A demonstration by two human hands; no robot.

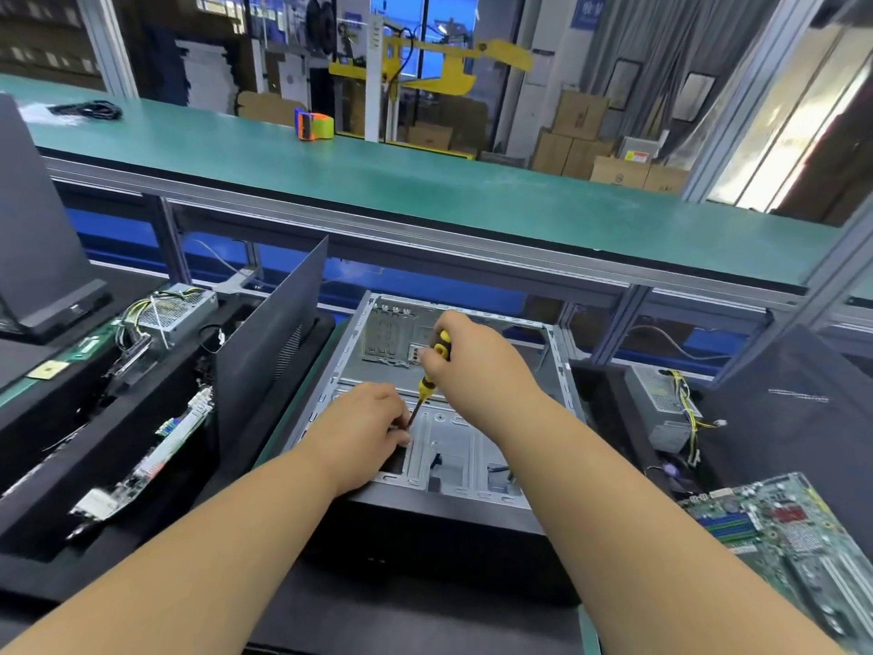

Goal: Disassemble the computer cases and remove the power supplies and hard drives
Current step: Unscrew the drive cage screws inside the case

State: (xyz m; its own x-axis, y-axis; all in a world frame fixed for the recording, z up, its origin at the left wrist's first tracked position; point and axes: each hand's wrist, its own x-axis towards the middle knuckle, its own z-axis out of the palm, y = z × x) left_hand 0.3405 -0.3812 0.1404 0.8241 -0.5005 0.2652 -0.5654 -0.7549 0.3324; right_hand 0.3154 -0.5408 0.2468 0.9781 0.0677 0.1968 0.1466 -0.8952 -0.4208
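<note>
Bare grey steel fills the open computer case (477, 446) lying on its side straight in front of me, its inside stripped down to the stamped floor and the slotted rear wall. My right hand (472, 356) is curled round the yellow-and-black handle of a screwdriver (427, 382), which leans down and to the left, its dark shaft running toward the case floor. My left hand (366, 427) rests inside the case at the near left; its fingers are bent together just beside the shaft's lower end, and the tip itself is hidden behind them, so I cannot tell whether they pinch the shaft or a screw.

A dark grey side panel (269, 333) stands on edge, leaning just left of the case. Beyond it, on the left, a power supply (177, 312) with a mesh face and a bundle of yellow and black wires lies among black case parts, and a long pale circuit strip (175, 432) lies nearer me. On the right a second power supply (661, 404) with yellow leads sits beside another dark panel, and a green motherboard (793, 536) lies at the near right. Across the raised green tabletop (425, 182) behind the case stands an orange tape dispenser (314, 125).
</note>
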